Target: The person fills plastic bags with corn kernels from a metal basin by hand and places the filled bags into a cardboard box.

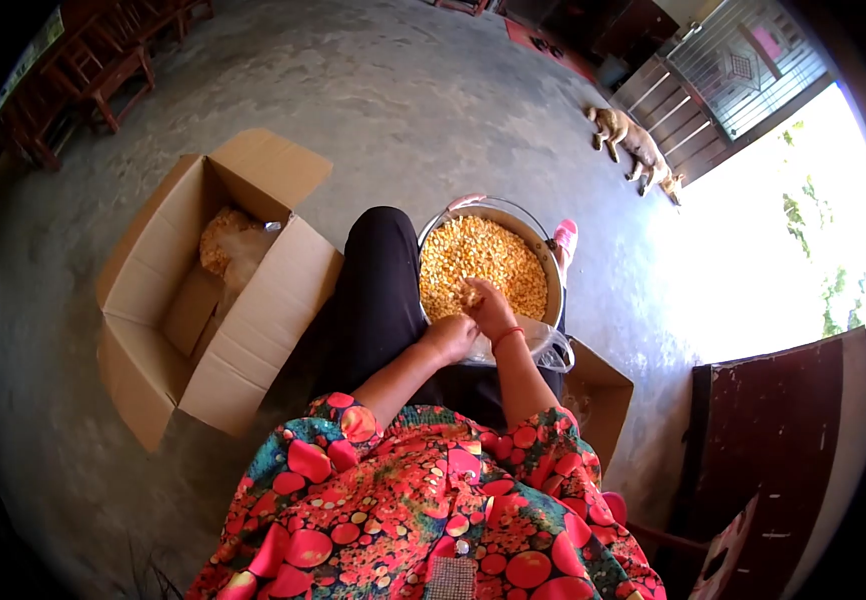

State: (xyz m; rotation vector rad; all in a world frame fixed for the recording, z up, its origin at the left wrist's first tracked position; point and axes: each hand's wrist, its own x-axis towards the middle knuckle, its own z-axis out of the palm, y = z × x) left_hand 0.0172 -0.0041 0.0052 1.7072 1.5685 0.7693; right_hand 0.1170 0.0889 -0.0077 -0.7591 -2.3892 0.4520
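Observation:
A round metal pot (556,290) full of yellow corn kernels (483,258) stands between my legs, its wire handle resting at the far rim. Over the pot's near edge, my right hand (493,308) is bent inward with its fingers closed at the kernels; what they pinch is too small to tell. My left hand (450,338) is closed beside it, almost touching, at the edge of a clear plastic bag (533,340). The bag lies across the near rim and my lap, partly under my hands.
An open cardboard box (263,345) on the left contains a plastic bag (243,252) of kernels. Another box (603,395) stands close on my right. A dog (636,145) lies near the bright doorway. Wooden chairs (113,85) line the far left.

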